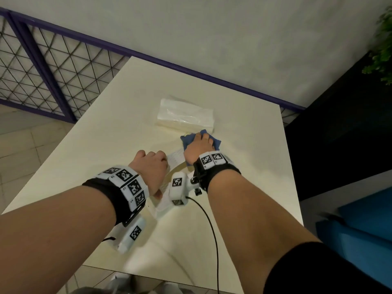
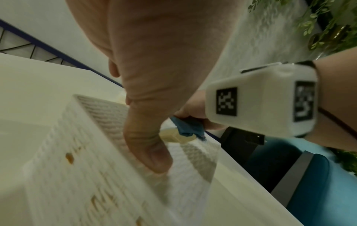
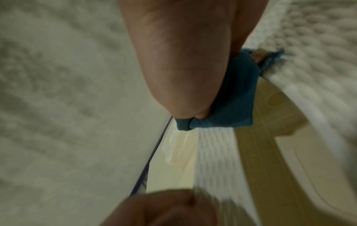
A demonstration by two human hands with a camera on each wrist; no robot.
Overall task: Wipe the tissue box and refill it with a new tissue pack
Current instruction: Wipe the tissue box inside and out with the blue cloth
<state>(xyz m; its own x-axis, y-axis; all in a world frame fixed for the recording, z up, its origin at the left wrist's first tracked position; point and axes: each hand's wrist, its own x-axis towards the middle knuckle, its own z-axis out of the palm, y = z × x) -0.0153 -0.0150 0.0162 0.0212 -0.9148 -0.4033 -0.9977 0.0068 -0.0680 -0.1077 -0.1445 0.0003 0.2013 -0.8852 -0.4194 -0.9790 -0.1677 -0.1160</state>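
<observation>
On the cream table (image 1: 89,145), near its front edge, left hand (image 1: 151,166) is curled over the near end of the tissue box (image 2: 81,175); left wrist view shows the thumb (image 2: 148,146) pressed on the box's top edge, fingers wrapped out of sight, so it grips the box. Box is white with a woven/ribbed texture and some tan markings on one face; mostly hidden under both hands in the head view, only a pale strip (image 1: 176,159) showing between them. Right of that, right hand (image 1: 198,148) presses a blue cloth (image 1: 214,139) down on the far end of the box, fingers bent around the wadded cloth; right wrist view confirms the cloth (image 3: 228,107) pinched under the fingers against the box's surface. Beyond the cloth, just beside it, the new tissue pack (image 1: 185,114) in clear wrap lies flat on the table, not held. Far right: dark panel (image 1: 339,128), blue seat (image 1: 360,225), green plant (image 1: 381,49) at the corner.
</observation>
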